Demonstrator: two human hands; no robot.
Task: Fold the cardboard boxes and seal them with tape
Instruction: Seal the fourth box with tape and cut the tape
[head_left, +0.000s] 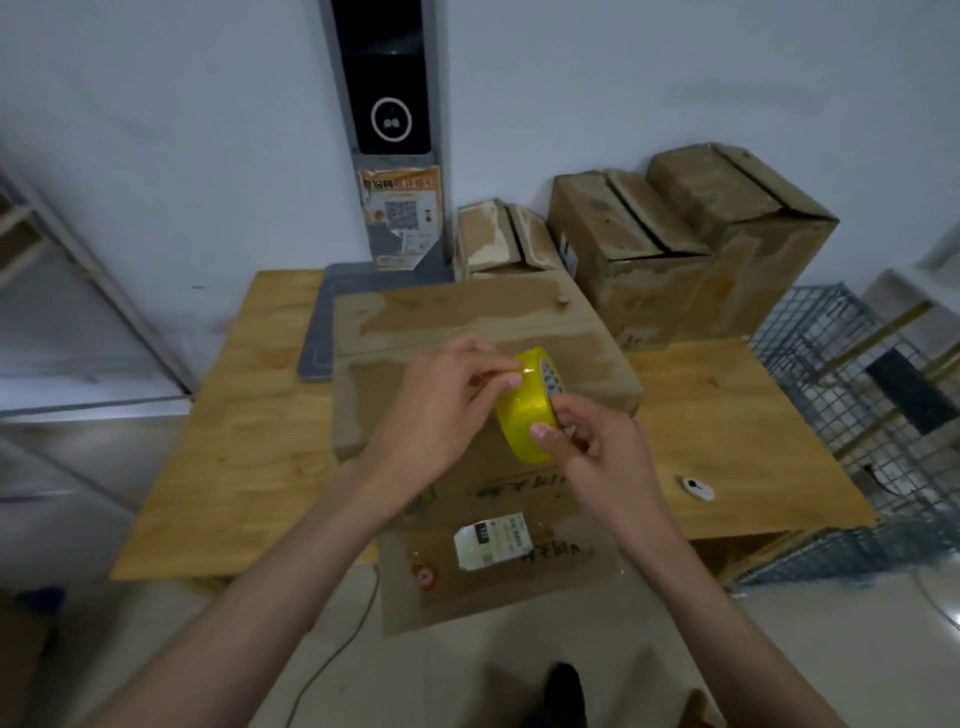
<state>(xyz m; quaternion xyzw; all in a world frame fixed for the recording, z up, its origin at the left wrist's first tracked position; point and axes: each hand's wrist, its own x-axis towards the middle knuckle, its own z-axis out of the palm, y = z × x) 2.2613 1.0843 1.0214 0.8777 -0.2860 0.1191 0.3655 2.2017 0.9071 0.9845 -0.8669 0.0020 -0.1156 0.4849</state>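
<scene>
The yellow tape roll (527, 405) hangs just above the folded cardboard box (467, 332) on the wooden table (234, 441). The right hand (597, 457) pinches the roll by its rim; the left hand (441, 400) has thumb and forefinger pinched at the top, probably picking at the loose end, though blur hides it. Best to peel a short tab squarely before drawing it along the box seam. Behind the box stand three worn cartons (691, 244); a small white object (697, 487) lies right of it, clear of the work
</scene>
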